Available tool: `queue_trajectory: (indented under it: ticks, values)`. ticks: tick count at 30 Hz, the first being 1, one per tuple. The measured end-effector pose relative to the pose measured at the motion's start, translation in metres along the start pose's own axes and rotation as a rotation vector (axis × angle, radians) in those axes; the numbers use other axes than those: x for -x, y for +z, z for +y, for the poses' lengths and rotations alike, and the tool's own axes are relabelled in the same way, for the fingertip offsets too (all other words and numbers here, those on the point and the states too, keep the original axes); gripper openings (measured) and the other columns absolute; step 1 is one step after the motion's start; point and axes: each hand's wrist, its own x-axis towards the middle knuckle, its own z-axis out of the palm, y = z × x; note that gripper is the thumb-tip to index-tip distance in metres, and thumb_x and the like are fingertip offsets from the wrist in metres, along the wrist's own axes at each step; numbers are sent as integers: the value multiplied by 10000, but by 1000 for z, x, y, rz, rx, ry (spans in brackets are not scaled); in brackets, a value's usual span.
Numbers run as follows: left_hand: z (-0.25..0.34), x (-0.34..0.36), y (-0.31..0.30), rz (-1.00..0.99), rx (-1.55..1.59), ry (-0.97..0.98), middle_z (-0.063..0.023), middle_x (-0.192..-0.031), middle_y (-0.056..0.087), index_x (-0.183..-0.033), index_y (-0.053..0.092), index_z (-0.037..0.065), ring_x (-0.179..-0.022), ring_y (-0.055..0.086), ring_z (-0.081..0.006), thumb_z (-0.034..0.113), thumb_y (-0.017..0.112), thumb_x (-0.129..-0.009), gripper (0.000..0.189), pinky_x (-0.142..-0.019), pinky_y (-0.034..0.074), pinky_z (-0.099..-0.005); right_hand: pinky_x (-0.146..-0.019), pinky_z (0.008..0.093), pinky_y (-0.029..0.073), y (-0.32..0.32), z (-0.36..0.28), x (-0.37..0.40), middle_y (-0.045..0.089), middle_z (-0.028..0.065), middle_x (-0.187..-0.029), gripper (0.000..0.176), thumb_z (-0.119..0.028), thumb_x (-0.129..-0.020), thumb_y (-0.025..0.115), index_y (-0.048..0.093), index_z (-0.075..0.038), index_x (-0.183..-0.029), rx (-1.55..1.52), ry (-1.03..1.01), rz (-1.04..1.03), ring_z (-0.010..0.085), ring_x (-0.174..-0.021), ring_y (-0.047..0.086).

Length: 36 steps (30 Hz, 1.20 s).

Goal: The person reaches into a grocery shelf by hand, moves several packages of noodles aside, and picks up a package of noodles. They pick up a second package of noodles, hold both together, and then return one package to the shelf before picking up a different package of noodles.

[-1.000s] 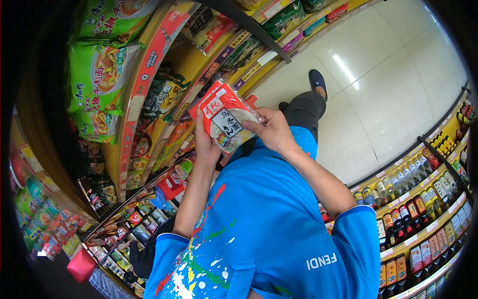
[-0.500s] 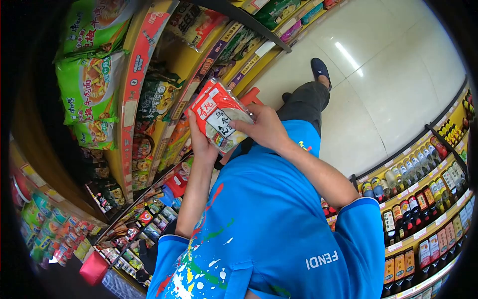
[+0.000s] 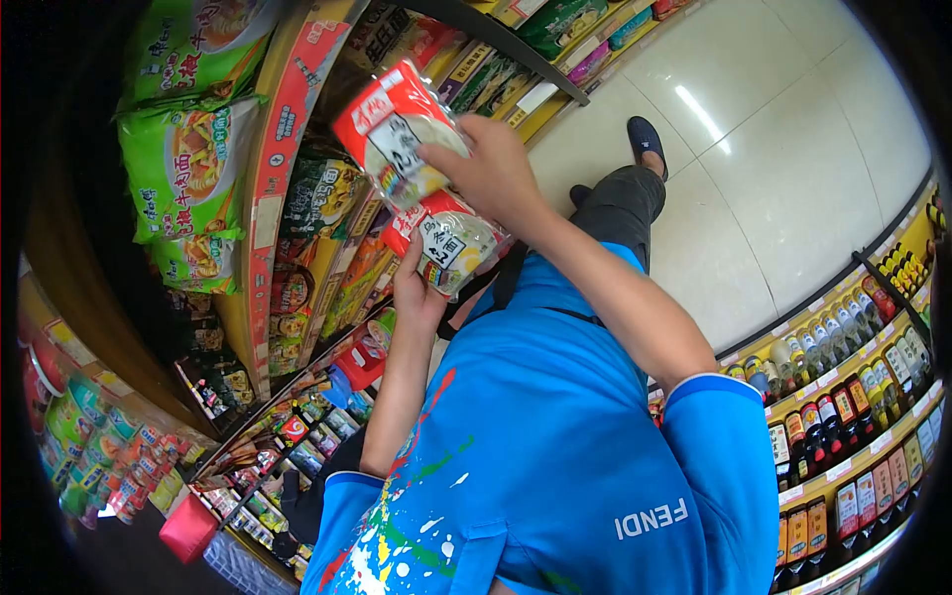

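Two red-and-white noodle packets with clear wrapping are in my hands. My right hand (image 3: 488, 169) pinches the upper packet (image 3: 397, 134), thumb on its front, and holds it in front of the shelf edge. Lower down, my left hand (image 3: 416, 288) grips the second packet (image 3: 451, 243) from beneath, with the thumb on its face. The upper packet's bottom edge overlaps the top of the lower one.
Green noodle bags (image 3: 188, 169) hang on the left shelf (image 3: 283, 159). Bottles (image 3: 818, 412) and boxes line curved shelves at the right. The tiled floor (image 3: 714, 198) and a shoe (image 3: 646, 136) show at the top. A pink-red object (image 3: 188, 529) is at lower left.
The packets, earlier stacked together, are now apart. My right hand has moved one up and left toward the shelf, while my left hand keeps the other near my body.
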Motion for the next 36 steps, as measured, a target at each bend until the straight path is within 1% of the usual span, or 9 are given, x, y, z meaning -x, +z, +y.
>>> queue_trajectory:
  ticks: [5,11,15,17,19,25,28,35,36]
  values:
    - [1,10,-2,5,49,29,-128,-1142,569,-1193,466,37,-1003,583,-274,220,517,-899,350,-875,474,-437,-663,413,461,47,-6,-54,611,212,-757,346,-297,-713,675,626,11,-862,189,-138,112,367,-732,596]
    - [2,28,-10,-71,144,85,-117,-1066,593,-1144,477,23,-975,599,-257,166,510,-902,284,-839,504,-399,-734,416,474,93,-19,-106,623,224,-841,286,-245,-705,649,634,-7,-863,397,-6,-27,388,-824,592]
    - [5,47,0,-9,80,206,-112,-1067,595,-1160,473,24,-957,606,-239,170,521,-895,306,-830,507,-388,-808,400,471,136,21,-150,568,196,-1093,450,-309,-721,619,561,-23,-1063,470,-413,49,377,-994,544]
    - [-3,40,-21,-14,156,163,-105,-1069,595,-1172,467,22,-951,607,-228,182,547,-878,344,-829,506,-377,-829,405,458,154,38,-168,540,203,-1135,394,-267,-760,583,553,-31,-1074,28,-461,96,349,-1040,521]
    - [-5,42,-22,-104,145,168,-118,-1110,575,-1177,466,30,-1004,583,-261,209,490,-910,323,-864,482,-419,-826,405,458,154,40,-166,543,201,-1129,387,-263,-763,581,555,-31,-1071,57,-500,56,348,-1034,524]
    - [-5,48,-22,-45,209,139,-105,-1095,585,-1188,462,44,-974,600,-247,178,481,-908,311,-829,501,-405,-807,407,461,149,42,-158,564,192,-1093,345,-241,-778,569,564,-31,-1053,194,-587,-28,344,-997,543]
    - [-2,56,-15,-65,306,164,-84,-1037,617,-1101,547,41,-936,612,-208,113,536,-878,235,-811,501,-358,-797,407,462,143,41,-154,574,187,-1075,325,-229,-786,563,568,-31,-1043,270,-628,-52,342,-979,552]
    - [-10,42,-21,-74,355,190,-84,-1034,619,-1107,541,38,-918,618,-201,89,556,-858,255,-793,507,-351,-775,409,465,119,30,-138,599,176,-1032,279,-203,-804,549,579,-31,-1022,448,-694,-77,337,-937,573]
    - [-5,43,-15,-84,350,206,-90,-1030,618,-1109,535,28,-913,620,-200,63,560,-846,266,-796,509,-349,-739,389,466,104,12,-124,619,158,-968,249,-193,-813,551,591,-28,-994,704,-663,-215,325,-868,589]
